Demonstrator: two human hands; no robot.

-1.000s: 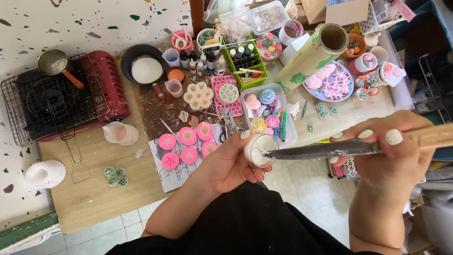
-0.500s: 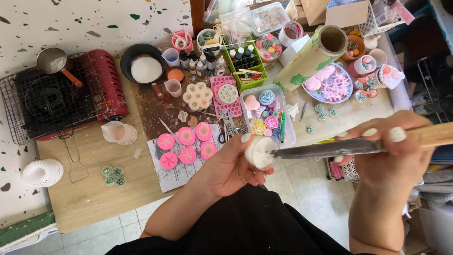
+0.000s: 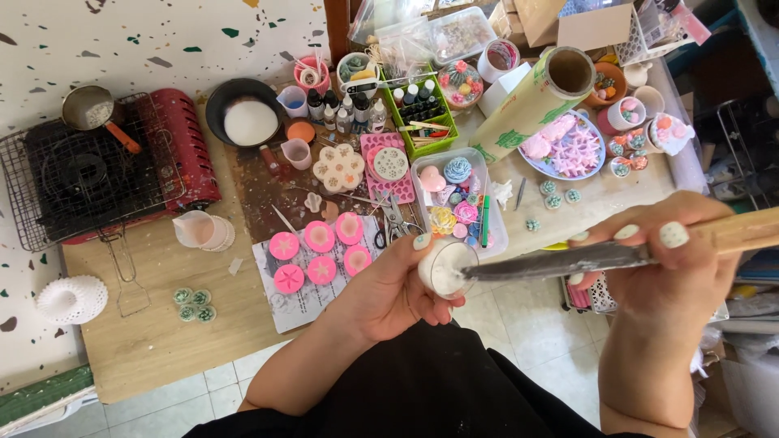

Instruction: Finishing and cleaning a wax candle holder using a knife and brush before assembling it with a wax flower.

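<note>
My left hand point(image 3: 388, 294) grips a small round white wax piece point(image 3: 445, 268) above the table's front edge. In my right hand point(image 3: 667, 268) is a knife with a wooden handle point(image 3: 742, 232); its dark blade point(image 3: 560, 262) points left and its tip touches the white piece. Just beyond my left hand, several pink round moulds point(image 3: 320, 253) lie on a sheet of paper. A clear tray of coloured flower-shaped pieces point(image 3: 456, 197) sits behind the white piece.
A wire rack over a red stove point(image 3: 97, 174) holds a small pot at the left. A black bowl of white wax point(image 3: 248, 120), small cups, dye bottles in a green box point(image 3: 418, 109), a roll of wrap point(image 3: 531, 104) and a plate of pink shapes point(image 3: 568, 148) crowd the table.
The knife blade has shifted slightly against the white piece; both hands stay in nearly the same place.
</note>
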